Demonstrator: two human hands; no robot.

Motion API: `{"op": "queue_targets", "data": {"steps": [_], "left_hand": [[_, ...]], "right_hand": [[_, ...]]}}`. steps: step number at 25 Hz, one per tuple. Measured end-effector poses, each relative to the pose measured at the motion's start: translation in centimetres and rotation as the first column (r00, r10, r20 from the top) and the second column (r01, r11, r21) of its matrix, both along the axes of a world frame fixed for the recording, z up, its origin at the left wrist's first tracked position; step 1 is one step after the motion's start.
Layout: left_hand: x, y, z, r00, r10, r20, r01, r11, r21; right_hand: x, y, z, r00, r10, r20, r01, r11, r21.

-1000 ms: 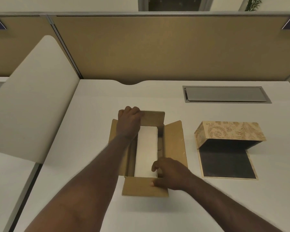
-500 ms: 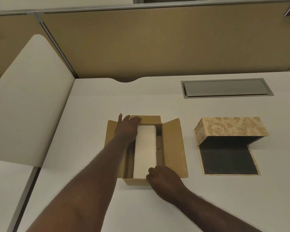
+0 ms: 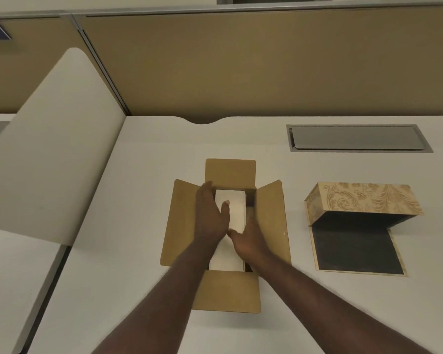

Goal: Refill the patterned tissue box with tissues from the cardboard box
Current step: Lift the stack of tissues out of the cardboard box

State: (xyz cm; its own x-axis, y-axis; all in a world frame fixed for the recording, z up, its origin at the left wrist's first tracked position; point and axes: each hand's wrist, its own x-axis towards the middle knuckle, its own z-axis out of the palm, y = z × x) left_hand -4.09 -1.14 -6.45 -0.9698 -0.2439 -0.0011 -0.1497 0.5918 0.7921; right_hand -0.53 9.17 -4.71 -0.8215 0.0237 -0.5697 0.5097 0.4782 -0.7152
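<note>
A brown cardboard box [image 3: 270,221] lies in the middle of the desk with all its flaps spread flat. Inside it sits a white stack of tissues [image 3: 234,208]. My left hand [image 3: 211,213] reaches into the box along the stack's left side, fingers straight, thumb lying over the white top. My right hand [image 3: 250,237] goes down along the stack's right side, its fingers hidden in the gap beside the box wall. To the right stands the patterned tissue box [image 3: 363,200], its gold-patterned shell tipped up on a hinge and its dark base panel [image 3: 356,251] lying flat.
A white desk [image 3: 138,226] carries everything. A grey cable hatch [image 3: 356,137] is set in at the back right. A tan partition wall [image 3: 241,67] closes the back. A white curved divider [image 3: 49,149] stands to the left.
The near and far flaps now lie folded out flat. Both hands have left the box ends and come together on the two long sides of the tissue stack.
</note>
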Motion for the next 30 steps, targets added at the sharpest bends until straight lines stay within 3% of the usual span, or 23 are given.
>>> {"op": "queue_targets", "data": {"steps": [3,6,17,30], "left_hand": [[1.1,1.1,-1.6,0.892,0.073,0.445,-0.250,0.901,0.354],[1.8,1.0,-2.7,0.730,0.025,0.683,-0.325,0.892,0.314],[1.5,0.1,-3.9,0.695,-0.012,0.719,-0.269,0.923,0.276],[0.8,1.2,-4.3,0.679,0.043,0.733,-0.333,0.907,0.256]], "right_hand": [[-1.3,-0.6,-2.8,0.945,-0.184,0.269,0.223,0.967,-0.123],[-1.3,-1.0,-4.2,0.890,-0.277,0.361,0.360,0.914,-0.189],[-1.6,-1.7,-4.6,0.869,-0.349,0.352,0.425,0.889,-0.169],[-2.0,-0.8,-4.4,0.835,-0.322,0.445,0.466,0.845,-0.264]]}}
